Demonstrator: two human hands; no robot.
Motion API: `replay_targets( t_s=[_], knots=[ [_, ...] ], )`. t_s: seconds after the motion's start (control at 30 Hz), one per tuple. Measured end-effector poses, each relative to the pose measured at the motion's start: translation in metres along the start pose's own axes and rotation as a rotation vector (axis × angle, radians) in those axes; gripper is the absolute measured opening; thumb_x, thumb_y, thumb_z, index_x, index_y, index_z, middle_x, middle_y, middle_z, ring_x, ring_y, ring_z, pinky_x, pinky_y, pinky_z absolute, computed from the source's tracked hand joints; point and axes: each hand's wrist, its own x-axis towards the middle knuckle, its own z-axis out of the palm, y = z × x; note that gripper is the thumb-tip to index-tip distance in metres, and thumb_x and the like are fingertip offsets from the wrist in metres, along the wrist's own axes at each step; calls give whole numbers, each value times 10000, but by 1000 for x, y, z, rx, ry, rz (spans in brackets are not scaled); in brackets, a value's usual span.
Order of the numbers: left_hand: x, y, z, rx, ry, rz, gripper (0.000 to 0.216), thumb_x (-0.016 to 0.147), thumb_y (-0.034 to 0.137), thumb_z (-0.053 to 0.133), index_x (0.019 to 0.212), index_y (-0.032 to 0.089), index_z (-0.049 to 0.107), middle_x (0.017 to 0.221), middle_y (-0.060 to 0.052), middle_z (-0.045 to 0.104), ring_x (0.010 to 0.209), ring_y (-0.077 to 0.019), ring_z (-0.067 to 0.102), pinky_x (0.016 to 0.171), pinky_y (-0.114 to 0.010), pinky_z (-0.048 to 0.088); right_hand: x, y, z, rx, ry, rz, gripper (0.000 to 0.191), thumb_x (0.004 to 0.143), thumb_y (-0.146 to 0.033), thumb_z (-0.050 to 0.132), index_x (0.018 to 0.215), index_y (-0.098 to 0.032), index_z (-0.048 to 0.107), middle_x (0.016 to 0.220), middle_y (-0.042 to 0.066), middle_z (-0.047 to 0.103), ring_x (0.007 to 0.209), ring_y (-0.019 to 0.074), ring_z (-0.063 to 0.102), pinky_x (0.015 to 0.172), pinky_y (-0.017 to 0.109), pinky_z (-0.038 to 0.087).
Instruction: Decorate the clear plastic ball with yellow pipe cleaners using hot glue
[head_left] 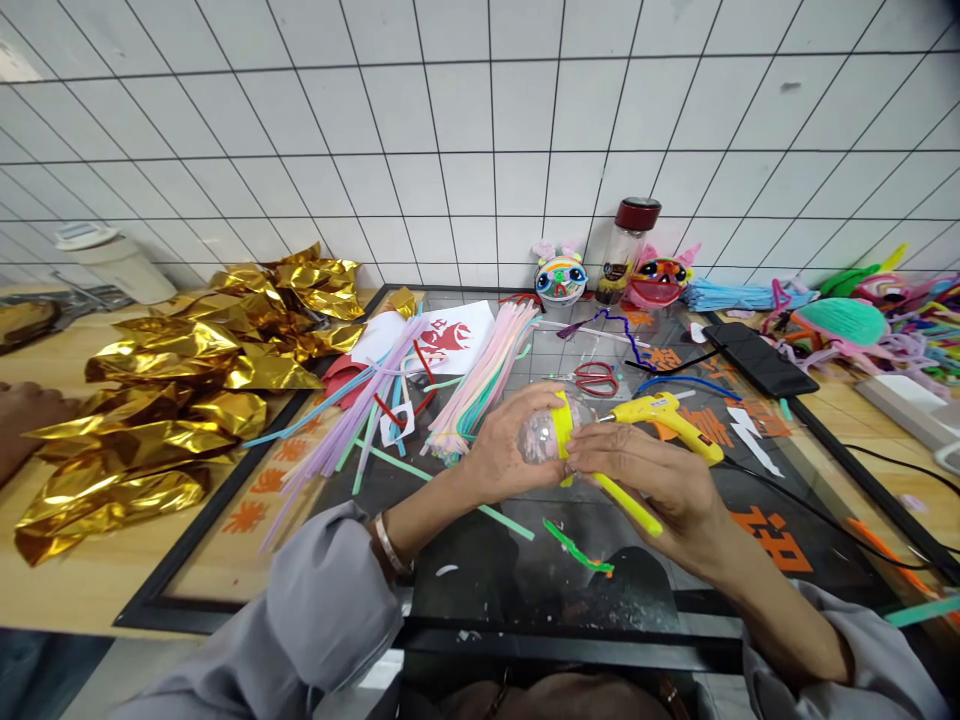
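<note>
Far left: we note a pale lidded cup (127, 268) on the wooden table, set near the tiled wall.
Left edge: part of another person's arm (30, 425) shows beside the foil.
Foil: crumpled gold sheets (202, 345) spread over the left side, some lying over the black frame.
Stems, left: we see lilac fuzzy stems (352, 415) fanned loosely toward the near left.
Paper: a white sheet with a red figure (454, 335) lies behind them.
Stems, middle: a pastel bundle (487, 375) slants from the far side toward the left wrist.
Left hand: the left hand (499, 445) curls around the left side of the ball, fingers on the far side, thumb on the near side.
Ball: the clear ball (531, 442) is at near centre, between both hands, with a yellow band (562, 425) around it.
Far centre: a decorated ball (562, 280) stands left of a dark-capped bottle (624, 255).
Scissors: red-handled scissors (597, 378) lie beyond the hands.
Yellow strip: one yellow strip (634, 507) juts out below the right hand toward the near right.
Right hand: the right hand (652, 470) bends its fingers together against the band; we cannot tell whether it pinches the strip.
Glue gun: a yellow glue gun (671, 418) lies just beyond that hand.
Phone: we mark a black phone (761, 358) at far right.
</note>
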Motion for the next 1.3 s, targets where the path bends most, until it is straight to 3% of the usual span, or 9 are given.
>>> replay_targets(
  t_s=[0.33,0.7,1.0,1.3],
  knots=[
    [-1,-2,2,23,11,62,648,749,326,776,1314,188,489,1307,-176,606,1269,-294,573,1088,-484,462,-2,1,-1,13,-17,24,346,871,-34,576,1167,-205,632,1090,73,729,1096,194,662,974,376,546],
    [0,0,1,36,-12,55,497,783,332,758,1218,188,568,1303,-172,606,1255,-278,583,1060,-459,478,-1,2,-1,-23,-14,33,327,862,-30,572,1146,-166,663,1084,96,735,1089,195,666,965,352,545],
    [-4,-3,5,-13,37,33,589,753,364,785,1212,225,442,1335,-174,583,1266,-286,580,1052,-490,475,-1,2,0,-7,1,36,327,878,-48,550,1152,-186,664,1088,104,736,1086,210,674,952,387,558],
    [-1,2,0,30,-27,34,484,803,341,732,1227,206,541,1350,-171,572,1283,-283,556,1077,-472,462,-1,1,-1,-7,-15,37,329,876,-42,561,1158,-182,657,1077,98,732,1083,205,667,950,383,555]
  ],
)
